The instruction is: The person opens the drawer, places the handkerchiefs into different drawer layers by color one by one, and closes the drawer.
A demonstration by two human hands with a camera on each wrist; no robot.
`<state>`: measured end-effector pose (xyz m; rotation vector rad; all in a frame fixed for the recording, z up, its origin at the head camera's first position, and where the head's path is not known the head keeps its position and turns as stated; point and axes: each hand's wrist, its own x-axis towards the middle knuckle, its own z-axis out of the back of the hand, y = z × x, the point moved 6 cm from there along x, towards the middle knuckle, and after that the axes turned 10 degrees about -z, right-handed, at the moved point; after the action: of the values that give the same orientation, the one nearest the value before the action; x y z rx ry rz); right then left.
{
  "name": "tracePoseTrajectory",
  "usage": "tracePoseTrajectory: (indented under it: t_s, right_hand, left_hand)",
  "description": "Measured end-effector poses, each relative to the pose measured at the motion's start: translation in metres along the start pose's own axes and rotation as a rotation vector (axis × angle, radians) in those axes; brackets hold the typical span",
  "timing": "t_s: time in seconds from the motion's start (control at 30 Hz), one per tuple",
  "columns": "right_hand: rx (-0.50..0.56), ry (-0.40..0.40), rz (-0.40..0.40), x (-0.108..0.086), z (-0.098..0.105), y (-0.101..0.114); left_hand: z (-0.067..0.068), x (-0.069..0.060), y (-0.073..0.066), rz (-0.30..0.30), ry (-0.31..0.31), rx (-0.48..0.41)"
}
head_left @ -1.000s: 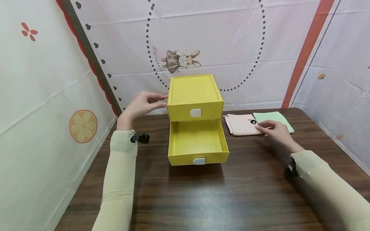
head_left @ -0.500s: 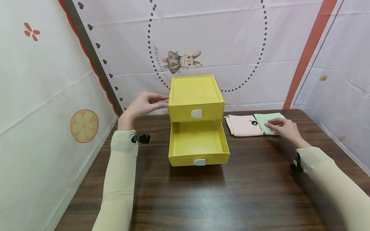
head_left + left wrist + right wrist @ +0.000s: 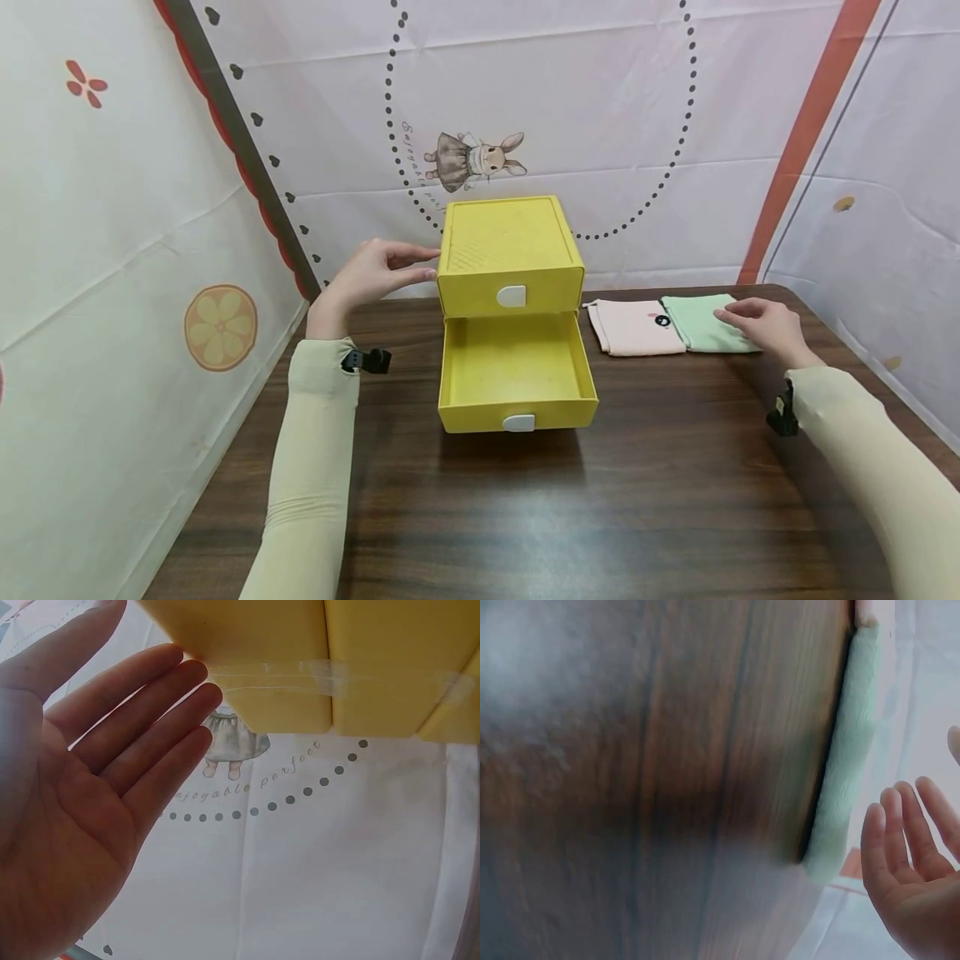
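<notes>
A yellow two-tier drawer box (image 3: 510, 237) stands on the table, its lower drawer (image 3: 517, 367) pulled out and its upper one closed. My left hand (image 3: 367, 275) is at the upper left side of the box, fingertips at its edge. In the left wrist view the left fingers (image 3: 142, 712) are nearly straight and hold nothing. My right hand (image 3: 768, 329) hovers over the right part of a folded mint-green towel (image 3: 701, 323). Relaxed right fingers (image 3: 900, 832) show beside the green towel (image 3: 847, 750) in the right wrist view, gripping nothing. A folded pink towel (image 3: 630, 327) lies beside the green one.
The dark wooden table (image 3: 525, 517) runs under everything. A printed cloth (image 3: 600, 108) with a rabbit picture hangs behind it, and more cloth covers the left and right sides. Clear tape (image 3: 345, 679) crosses the side of the yellow box.
My right hand has moved right, from the pink towel across to the green one. The left hand has stayed at the box. Both towels and the drawer lie as before.
</notes>
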<state>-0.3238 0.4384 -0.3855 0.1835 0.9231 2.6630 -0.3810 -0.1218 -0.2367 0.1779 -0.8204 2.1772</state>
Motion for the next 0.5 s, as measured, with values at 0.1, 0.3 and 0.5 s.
tracePoseTrajectory:
  t_s: [0.1, 0.3, 0.5]
  right_hand:
    - [0.009, 0.005, -0.017, 0.002, 0.003, -0.005]
    - [0.012, -0.008, -0.038, 0.008, 0.009, -0.019]
    - [0.035, -0.019, -0.053, 0.008, 0.013, -0.026]
  left_hand:
    - [0.0, 0.0, 0.0, -0.005, 0.0, -0.001]
    - [0.0, 0.0, 0.0, -0.006, 0.001, 0.007]
    - [0.0, 0.0, 0.0, -0.002, 0.002, 0.012]
